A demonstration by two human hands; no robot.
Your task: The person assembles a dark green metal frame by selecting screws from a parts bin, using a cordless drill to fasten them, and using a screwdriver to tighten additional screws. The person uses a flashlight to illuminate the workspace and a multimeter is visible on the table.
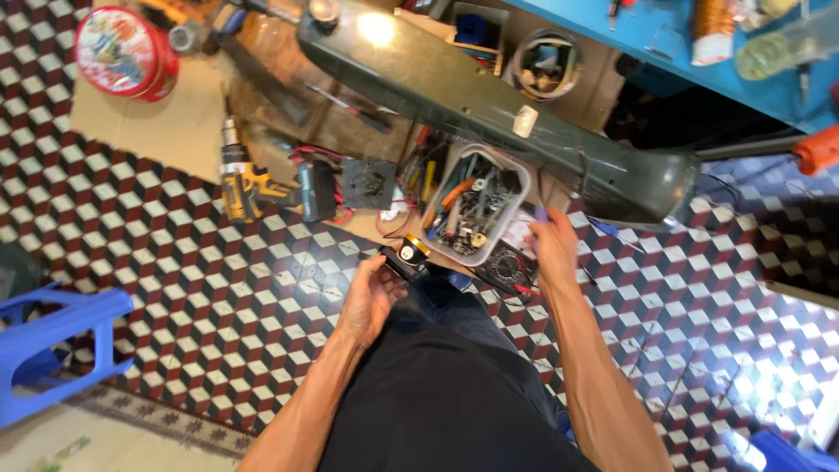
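Glossy dark-green metal panel (489,105), clear plastic tub (479,203) (metal tools inside), matt cardboard (166,122), shiny patterned floor tiles (175,262)

The left hand (371,297) grips a small cylindrical part (411,254). Just beyond it sits a tub of tools (479,205); a meter (509,267) lies right, the right hand (554,247) beside it. A cordless drill (249,183) lies far left.

Bright, even overhead light; a hot glare spot on the dark green casing (489,105), sheen on the patterned floor tiles (743,367) lower right, wide-angle bending and softness at the edges
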